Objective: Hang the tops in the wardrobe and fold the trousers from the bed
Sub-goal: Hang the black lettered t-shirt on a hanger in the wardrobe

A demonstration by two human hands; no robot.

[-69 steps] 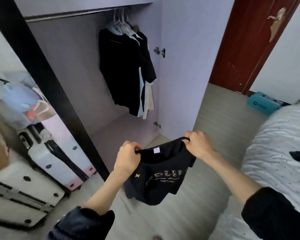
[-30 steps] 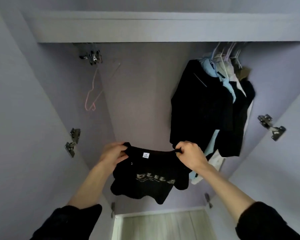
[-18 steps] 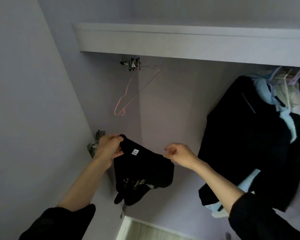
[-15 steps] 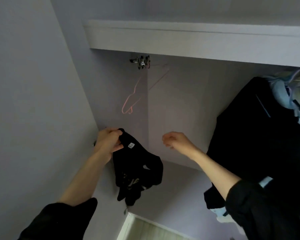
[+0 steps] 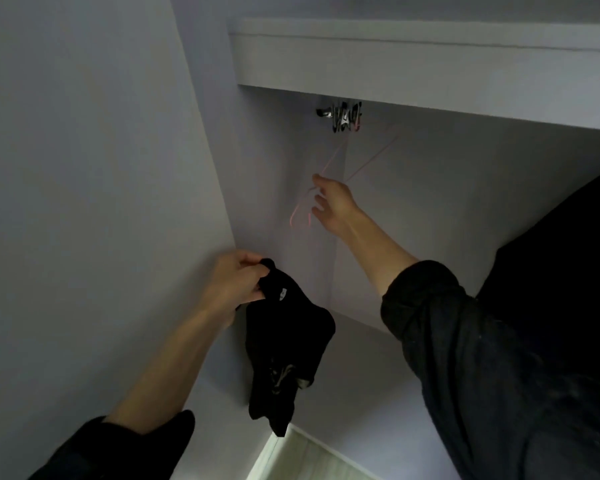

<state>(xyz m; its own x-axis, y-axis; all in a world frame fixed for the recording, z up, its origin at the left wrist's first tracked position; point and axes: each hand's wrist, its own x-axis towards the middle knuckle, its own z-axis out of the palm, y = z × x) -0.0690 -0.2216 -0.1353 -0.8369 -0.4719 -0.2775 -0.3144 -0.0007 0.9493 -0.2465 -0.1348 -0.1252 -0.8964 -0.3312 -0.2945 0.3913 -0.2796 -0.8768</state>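
Note:
My left hand (image 5: 229, 285) grips a small black top (image 5: 284, 341) by its collar; the top hangs down bunched, with a white label near my fingers. My right hand (image 5: 333, 206) is raised inside the wardrobe, its fingers spread and touching the thin pink wire hanger (image 5: 299, 212). The hanger hangs from the rail end (image 5: 342, 116), where several hanger hooks bunch together. I cannot see any trousers or the bed.
Dark clothes (image 5: 568, 254) hang at the right edge of the wardrobe. A pale shelf front (image 5: 395, 57) runs across above the rail. The wardrobe's left side panel (image 5: 84, 168) stands close by my left arm. A strip of light floor (image 5: 298, 459) shows below.
My right hand let go of the top and rose to the pink hanger. The top now dangles from my left hand alone. My view turned from the room up into the wardrobe.

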